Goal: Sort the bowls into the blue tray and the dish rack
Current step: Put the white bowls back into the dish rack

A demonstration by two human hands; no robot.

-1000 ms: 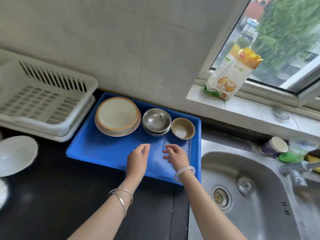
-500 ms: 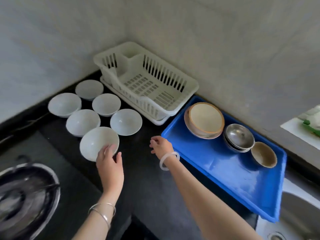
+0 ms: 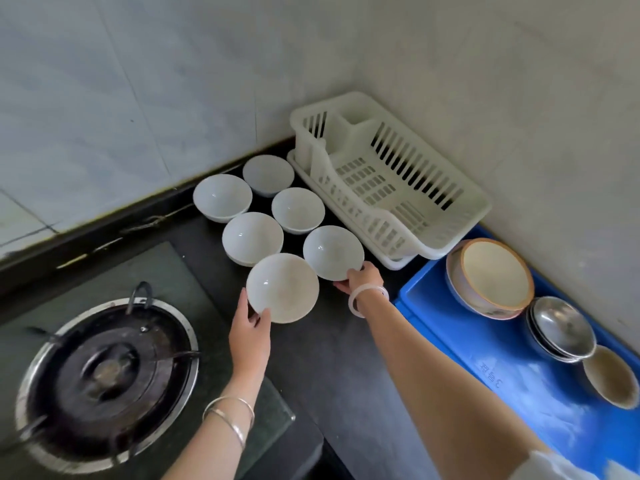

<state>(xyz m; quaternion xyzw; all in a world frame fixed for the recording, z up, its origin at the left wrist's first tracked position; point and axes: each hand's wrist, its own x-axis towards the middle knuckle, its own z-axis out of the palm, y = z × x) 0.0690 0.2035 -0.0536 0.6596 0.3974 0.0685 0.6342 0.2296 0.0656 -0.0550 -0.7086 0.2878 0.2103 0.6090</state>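
Blue tray (image 3: 519, 393), lower right, and dish rack (image 3: 391, 233), centre top, look unchanged. Among the white bowls (image 3: 252, 239) at centre, the left hand (image 3: 249, 329) now grips the nearest bowl (image 3: 282, 287); the right hand (image 3: 360, 280), empty before, grips the neighbouring bowl (image 3: 333, 252).

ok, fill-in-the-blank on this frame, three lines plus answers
1. ___ white bowls stand on the dark counter.
2. The left hand grips the nearest white bowl; the right hand grips a second bowl beside the white ___.
3. The steel bowls are stacked in the ___ tray.
Answers: six; dish rack; blue.
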